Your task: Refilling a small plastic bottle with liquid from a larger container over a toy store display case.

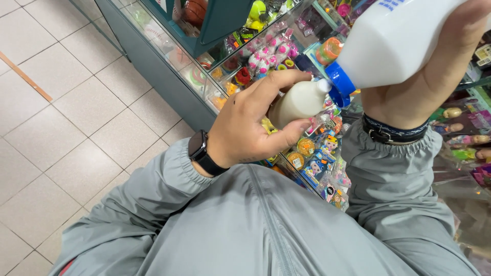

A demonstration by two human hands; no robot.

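Head view: right hand (434,76) tips a white jug (394,41) over the small bottle (299,102) clasped by left hand (250,128); milk, probably, may spill if mouths misalign.

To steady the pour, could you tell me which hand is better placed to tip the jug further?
Probably the right hand: it grips the tilted jug, while the left hand holds the small bottle.

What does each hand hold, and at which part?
The left hand holds a small cream bottle around its body. The right hand grips a large white jug around its body, tilted with the blue neck down.
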